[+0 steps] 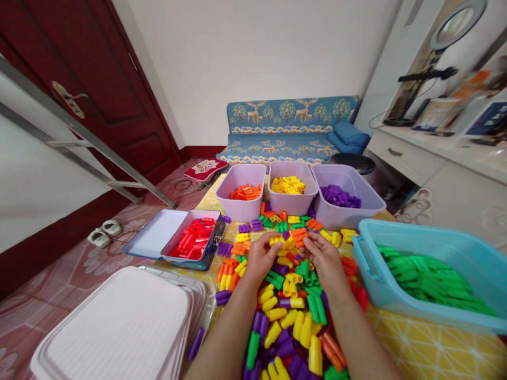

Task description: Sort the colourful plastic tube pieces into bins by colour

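Left hand and right hand, each loosely closed on plastic pieces atop the multicoloured pile.

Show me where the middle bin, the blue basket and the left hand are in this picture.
middle bin (293, 205): head view, on its front wall.
blue basket (396, 300): head view, on its near wall.
left hand (259, 258): head view, on the back of the hand.

Bare forearms, bare left hand, right hand
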The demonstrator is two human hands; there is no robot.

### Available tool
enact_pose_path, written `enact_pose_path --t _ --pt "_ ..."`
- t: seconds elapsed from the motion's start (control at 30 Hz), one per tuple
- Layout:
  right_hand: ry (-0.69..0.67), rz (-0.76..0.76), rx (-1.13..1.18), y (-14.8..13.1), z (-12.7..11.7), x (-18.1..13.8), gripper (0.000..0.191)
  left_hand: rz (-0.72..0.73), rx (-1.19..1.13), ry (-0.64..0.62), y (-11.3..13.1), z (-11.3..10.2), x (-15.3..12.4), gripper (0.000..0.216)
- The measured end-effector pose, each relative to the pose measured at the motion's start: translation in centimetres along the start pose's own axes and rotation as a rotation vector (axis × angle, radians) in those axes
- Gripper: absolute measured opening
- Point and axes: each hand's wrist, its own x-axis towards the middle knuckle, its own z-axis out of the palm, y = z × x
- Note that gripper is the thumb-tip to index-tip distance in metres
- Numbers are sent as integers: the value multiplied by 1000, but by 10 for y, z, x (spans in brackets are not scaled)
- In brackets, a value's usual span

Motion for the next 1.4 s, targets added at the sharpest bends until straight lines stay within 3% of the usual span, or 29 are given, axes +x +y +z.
enact_pose_path --t 0.2,0.47,0.7,1.0,1.1,1.2,1.33,1.4 --pt "-24 15 -86 -2 -2 -1 43 -46 -160 69 2 -1 -1 43" --pt "-54 2 -171 -10 2 -4 42 -93 -175 130 -1 -2 -2 52" --pt "-179 -49 -174 -17 9 -10 42 112 9 141 8 -6 -5 36" --pt "-267 -70 -165 -11 14 -13 36 174 74 100 9 -1 -6 26" --pt "-184 -81 -161 -9 12 -10 43 207 123 207 16 -5 -5 24" --pt "-125 -80 -211 -9 9 -7 45 338 238 389 35 -22 5 21" --pt "-110 -83 -226 -11 9 -8 45 429 342 692 61 -60 46 26" --pt "-106 -89 -226 -13 10 -9 46 388 425 741 65 -76 73 28"
